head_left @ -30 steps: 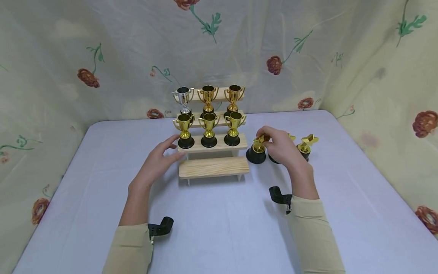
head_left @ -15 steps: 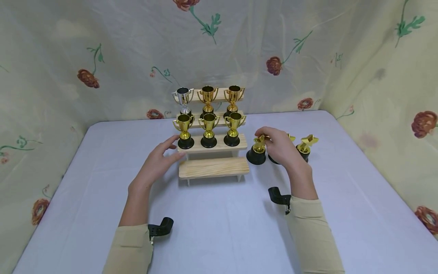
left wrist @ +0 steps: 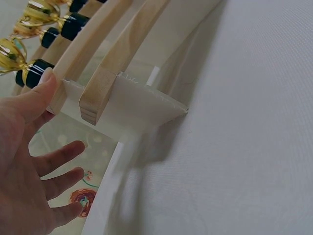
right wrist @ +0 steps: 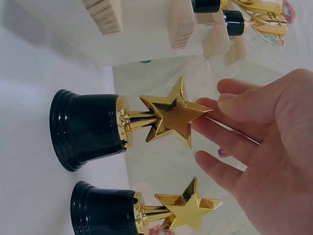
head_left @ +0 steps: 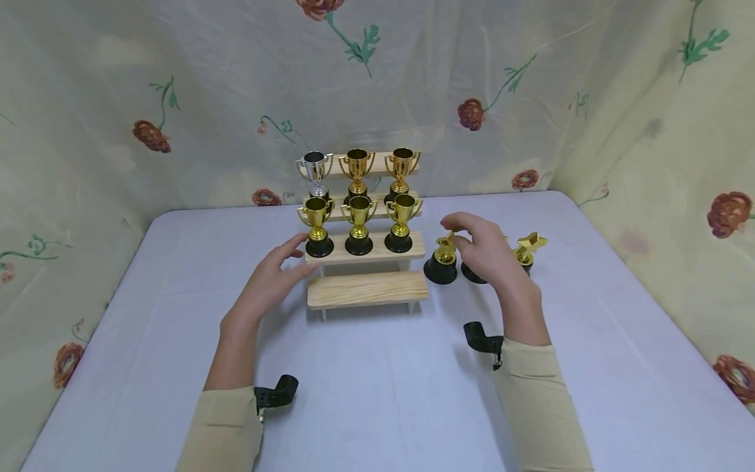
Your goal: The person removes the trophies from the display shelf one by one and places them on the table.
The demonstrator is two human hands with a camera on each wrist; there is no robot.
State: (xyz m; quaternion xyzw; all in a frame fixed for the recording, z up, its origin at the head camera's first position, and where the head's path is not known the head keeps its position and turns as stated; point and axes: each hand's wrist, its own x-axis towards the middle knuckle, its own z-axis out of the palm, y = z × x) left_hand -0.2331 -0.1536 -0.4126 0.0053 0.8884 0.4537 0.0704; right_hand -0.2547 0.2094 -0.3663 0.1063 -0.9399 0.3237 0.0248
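In the head view, my left hand (head_left: 268, 282) is at the left end of a tiered wooden display stand (head_left: 368, 290). The left wrist view shows its thumb (left wrist: 41, 93) and index finger pinching the end of one board, the other fingers spread. My right hand (head_left: 488, 252) is at the top of a gold star trophy (head_left: 444, 265) with a black base, upright on the table right of the stand. In the right wrist view, relaxed fingers lie right behind the star (right wrist: 173, 117)'s tip, the thumb apart from it. A second star trophy (right wrist: 105, 210) stands beside it.
Gold cup trophies (head_left: 358, 223) and one silver cup trophy (head_left: 316, 172) fill the stand's upper tiers. Another star trophy (head_left: 529, 246) stands farther right, partly behind my right hand. A flowered curtain (head_left: 401, 78) hangs behind the white-covered table (head_left: 354, 393).
My right hand has risen slightly and its grip at the star has loosened, baring more of the star. The trophy stays in place. My left hand has not moved.
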